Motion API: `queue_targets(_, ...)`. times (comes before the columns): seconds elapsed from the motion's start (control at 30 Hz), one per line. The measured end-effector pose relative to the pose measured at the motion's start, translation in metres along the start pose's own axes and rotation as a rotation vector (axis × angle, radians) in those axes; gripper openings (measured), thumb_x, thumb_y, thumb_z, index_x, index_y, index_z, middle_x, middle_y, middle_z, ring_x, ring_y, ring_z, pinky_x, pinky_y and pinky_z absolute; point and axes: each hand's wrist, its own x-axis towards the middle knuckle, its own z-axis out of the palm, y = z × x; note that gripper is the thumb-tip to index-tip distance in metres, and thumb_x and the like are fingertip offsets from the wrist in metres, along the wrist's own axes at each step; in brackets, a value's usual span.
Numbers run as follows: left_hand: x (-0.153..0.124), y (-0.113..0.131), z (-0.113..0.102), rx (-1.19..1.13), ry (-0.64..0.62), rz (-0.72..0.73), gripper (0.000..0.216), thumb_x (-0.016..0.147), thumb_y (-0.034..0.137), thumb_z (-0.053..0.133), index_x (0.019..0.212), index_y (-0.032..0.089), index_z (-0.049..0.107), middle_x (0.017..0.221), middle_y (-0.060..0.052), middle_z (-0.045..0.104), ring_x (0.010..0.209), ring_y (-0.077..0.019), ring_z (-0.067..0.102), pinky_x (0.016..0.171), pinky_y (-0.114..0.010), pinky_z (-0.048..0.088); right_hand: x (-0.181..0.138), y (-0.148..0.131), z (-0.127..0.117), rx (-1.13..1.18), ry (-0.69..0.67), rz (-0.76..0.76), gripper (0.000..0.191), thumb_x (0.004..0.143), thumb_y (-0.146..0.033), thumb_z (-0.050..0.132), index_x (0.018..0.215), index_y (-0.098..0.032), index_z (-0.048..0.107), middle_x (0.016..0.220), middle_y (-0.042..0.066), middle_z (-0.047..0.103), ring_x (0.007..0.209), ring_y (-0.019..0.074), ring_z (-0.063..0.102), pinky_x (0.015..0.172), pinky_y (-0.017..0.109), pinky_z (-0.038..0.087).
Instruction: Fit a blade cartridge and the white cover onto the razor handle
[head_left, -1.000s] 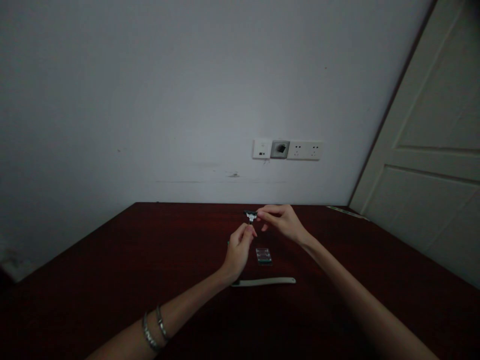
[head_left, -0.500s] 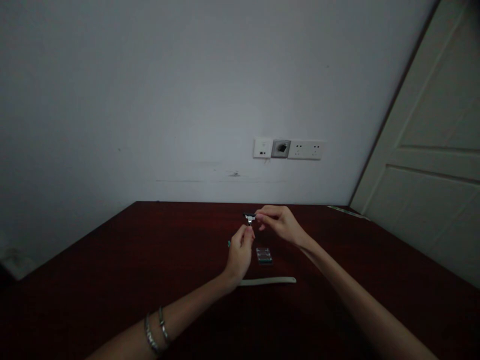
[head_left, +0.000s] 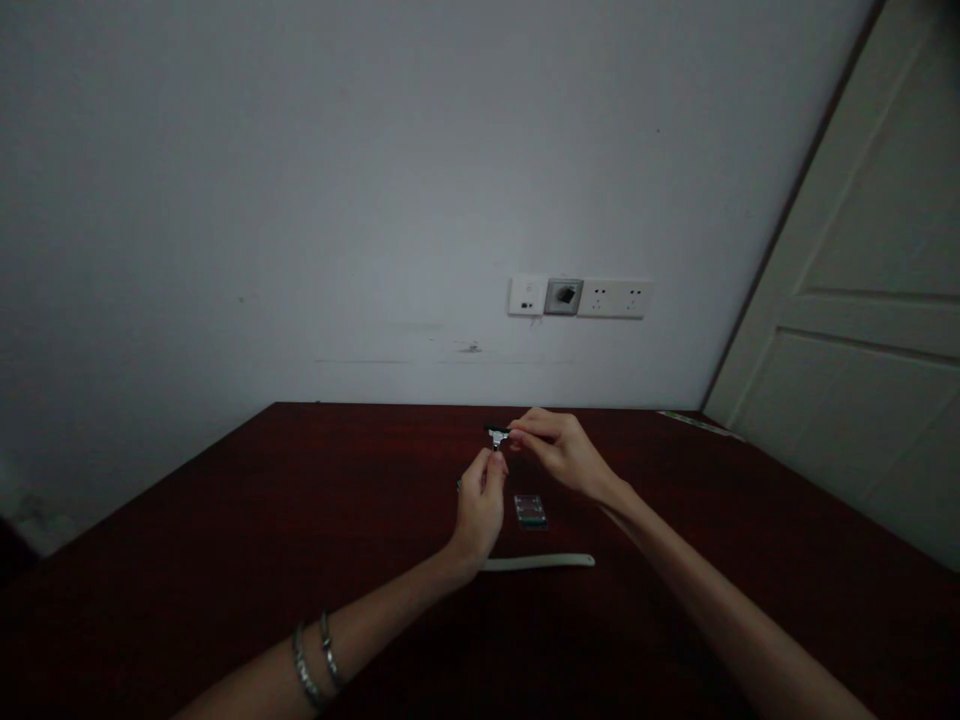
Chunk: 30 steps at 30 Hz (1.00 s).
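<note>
My left hand [head_left: 481,503] is closed around the handle of a razor [head_left: 497,437], whose silvery neck and dark head point up and away from me. Most of the handle is hidden in the fist; a small green bit shows at its left side. My right hand [head_left: 559,447] pinches the right end of the razor's head between thumb and fingers. Just below the hands, a small clear plastic case [head_left: 531,511] with a green strip lies on the table. Nearer to me lies a pale flat strip [head_left: 540,562], its left end behind my left wrist.
The dark red table [head_left: 337,500] runs back to a grey-white wall [head_left: 375,200]. Sockets [head_left: 611,298] are set in the wall above its far edge. A pale panelled door [head_left: 862,300] stands at the right. A thin pale strip [head_left: 701,425] lies at the far right edge.
My right hand's fingers have closed in slightly on the razor's head, and fewer of them stick out below. The case and the pale flat strip lie as before.
</note>
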Motion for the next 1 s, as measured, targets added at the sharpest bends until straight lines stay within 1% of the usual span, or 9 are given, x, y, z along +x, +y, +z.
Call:
queue_targets(0.23, 0.002, 0.003, -0.002, -0.029, -0.035, -0.01, 0.038, 0.086, 0.05, 0.036, 0.067, 0.017, 0.044, 0.058, 0.004, 0.04, 0.051, -0.0084, 0.037, 0.049, -0.02, 0.031, -0.001, 0.0, -0.001, -0.025, 0.004, -0.012, 0.026, 0.086, -0.028, 0.049, 0.07, -0.017, 0.067, 0.072, 0.006, 0.063, 0.069, 0.0159, 0.055, 0.066, 0.028, 0.043)
queue_targets(0.4, 0.005, 0.009, -0.005, -0.01, -0.075, -0.028, 0.038, 0.083, 0.049, 0.042, 0.065, 0.016, 0.047, 0.055, 0.004, 0.041, 0.048, -0.0077, 0.039, 0.047, -0.02, 0.031, 0.0, 0.007, -0.005, 0.028, -0.003, 0.006, 0.024, 0.085, -0.026, 0.05, 0.07, -0.015, 0.067, 0.072, 0.005, 0.064, 0.07, 0.0152, 0.058, 0.068, 0.028, 0.044)
queue_targets(0.53, 0.008, 0.014, -0.007, -0.032, -0.108, -0.018, 0.036, 0.082, 0.047, 0.044, 0.067, 0.015, 0.05, 0.054, 0.004, 0.043, 0.047, -0.0072, 0.042, 0.046, -0.019, 0.034, 0.0, 0.012, -0.004, 0.195, 0.007, 0.127, 0.022, 0.081, -0.031, 0.054, 0.076, -0.015, 0.069, 0.076, 0.004, 0.065, 0.067, 0.0136, 0.059, 0.063, 0.026, 0.047)
queue_targets(0.6, 0.01, 0.017, -0.008, -0.067, -0.139, -0.048, 0.036, 0.081, 0.048, 0.046, 0.068, 0.015, 0.052, 0.053, 0.004, 0.045, 0.045, -0.0074, 0.044, 0.045, -0.019, 0.036, 0.0, 0.014, -0.004, 0.274, 0.012, 0.207, 0.024, 0.078, -0.034, 0.057, 0.079, -0.014, 0.069, 0.078, 0.005, 0.065, 0.066, 0.013, 0.059, 0.06, 0.025, 0.049)
queue_targets(0.7, 0.015, 0.022, -0.011, -0.135, -0.178, -0.108, 0.039, 0.079, 0.051, 0.047, 0.07, 0.013, 0.053, 0.053, 0.001, 0.053, 0.042, -0.0085, 0.048, 0.045, -0.021, 0.04, 0.001, 0.019, -0.006, 0.362, 0.035, 0.324, 0.032, 0.073, -0.036, 0.062, 0.094, -0.013, 0.068, 0.08, 0.005, 0.066, 0.063, 0.0122, 0.058, 0.06, 0.027, 0.051)
queue_targets(0.77, 0.021, 0.024, -0.015, -0.183, -0.182, -0.144, 0.042, 0.08, 0.053, 0.045, 0.072, 0.012, 0.054, 0.059, -0.005, 0.062, 0.047, -0.0117, 0.056, 0.05, -0.024, 0.045, 0.002, 0.024, -0.011, 0.419, 0.082, 0.392, 0.042, 0.073, -0.039, 0.062, 0.104, -0.013, 0.065, 0.081, 0.006, 0.066, 0.065, 0.013, 0.058, 0.059, 0.029, 0.053)
queue_targets(0.83, 0.028, 0.026, -0.02, -0.203, -0.173, -0.168, 0.045, 0.082, 0.054, 0.043, 0.077, 0.011, 0.056, 0.07, -0.01, 0.068, 0.059, -0.0168, 0.063, 0.06, -0.029, 0.049, 0.003, 0.028, -0.015, 0.431, 0.104, 0.442, 0.042, 0.074, -0.043, 0.059, 0.102, -0.012, 0.065, 0.08, 0.007, 0.065, 0.068, 0.0138, 0.058, 0.055, 0.027, 0.054)
queue_targets(0.9, 0.034, 0.026, -0.026, -0.194, -0.154, -0.168, 0.048, 0.082, 0.055, 0.041, 0.082, 0.01, 0.059, 0.078, -0.014, 0.07, 0.073, -0.0209, 0.066, 0.072, -0.033, 0.049, 0.002, 0.03, -0.018, 0.392, 0.025, 0.479, 0.037, 0.075, -0.044, 0.058, 0.09, -0.012, 0.068, 0.076, 0.007, 0.064, 0.066, 0.0131, 0.058, 0.049, 0.025, 0.053)
queue_targets(1.0, 0.043, 0.024, -0.034, -0.168, -0.117, -0.152, 0.054, 0.083, 0.057, 0.038, 0.085, 0.009, 0.062, 0.085, -0.015, 0.07, 0.087, -0.0234, 0.065, 0.085, -0.037, 0.046, -0.001, 0.026, -0.011, 0.322, -0.166, 0.508, 0.033, 0.075, -0.044, 0.058, 0.077, -0.012, 0.067, 0.066, 0.004, 0.061, 0.056, 0.0108, 0.054, 0.042, 0.021, 0.047)
